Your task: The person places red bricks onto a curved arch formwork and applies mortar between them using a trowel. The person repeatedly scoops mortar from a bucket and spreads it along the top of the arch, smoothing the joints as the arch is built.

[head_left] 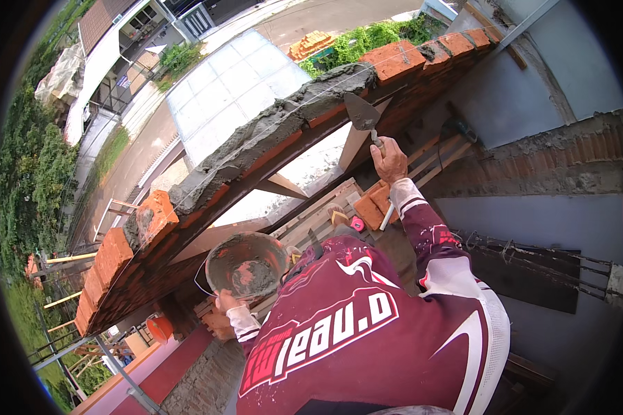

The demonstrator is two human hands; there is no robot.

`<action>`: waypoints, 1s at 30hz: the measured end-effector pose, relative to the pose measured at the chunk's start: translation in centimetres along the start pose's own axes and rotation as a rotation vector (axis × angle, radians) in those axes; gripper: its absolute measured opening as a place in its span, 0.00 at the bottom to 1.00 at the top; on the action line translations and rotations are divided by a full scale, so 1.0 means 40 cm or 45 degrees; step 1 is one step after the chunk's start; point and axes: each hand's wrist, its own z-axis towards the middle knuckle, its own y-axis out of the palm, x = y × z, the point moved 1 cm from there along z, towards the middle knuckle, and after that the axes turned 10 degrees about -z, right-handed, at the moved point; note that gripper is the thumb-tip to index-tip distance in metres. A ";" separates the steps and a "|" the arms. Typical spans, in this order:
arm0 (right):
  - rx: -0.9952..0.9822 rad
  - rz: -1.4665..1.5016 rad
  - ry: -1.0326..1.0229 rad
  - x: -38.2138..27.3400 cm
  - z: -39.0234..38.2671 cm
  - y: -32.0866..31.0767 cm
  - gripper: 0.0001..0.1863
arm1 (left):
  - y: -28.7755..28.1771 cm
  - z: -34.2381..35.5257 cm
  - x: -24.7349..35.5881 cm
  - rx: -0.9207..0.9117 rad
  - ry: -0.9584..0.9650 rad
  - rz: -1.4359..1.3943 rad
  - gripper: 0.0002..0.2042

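Observation:
My right hand [390, 161] is closed round the handle of a pointing trowel [362, 113], its blade against the near side of the brick wall. Low on the left, my left hand [228, 302] grips the near rim of a bucket [218, 266], by its wire handle. Wet grey mortar [255, 278] lies in the bottom of the bucket. A thick bed of mortar [256, 138] runs along the middle of the wall top. Laid orange bricks stand at both ends, one brick [158, 216] on the left and another brick [394, 61] on the right. A string line stretches along the wall.
Loose bricks [374, 205] sit on wooden planks [318, 207] below my right arm. A pink tape measure [357, 223] lies beside them. Beyond the wall are a pale roof [235, 79] and a road far below. Rebar [533, 256] juts out at right.

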 end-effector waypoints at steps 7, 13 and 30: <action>0.148 -0.037 -0.066 0.100 0.117 0.083 0.13 | 0.021 -0.064 0.091 -0.052 0.079 0.098 0.14; -0.052 0.141 0.280 0.162 0.162 0.086 0.17 | 0.043 -0.086 0.097 -0.096 0.089 -0.071 0.14; -0.638 0.470 -0.390 -0.219 -0.176 0.037 0.16 | 0.034 -0.067 -0.043 -0.101 0.018 -0.451 0.11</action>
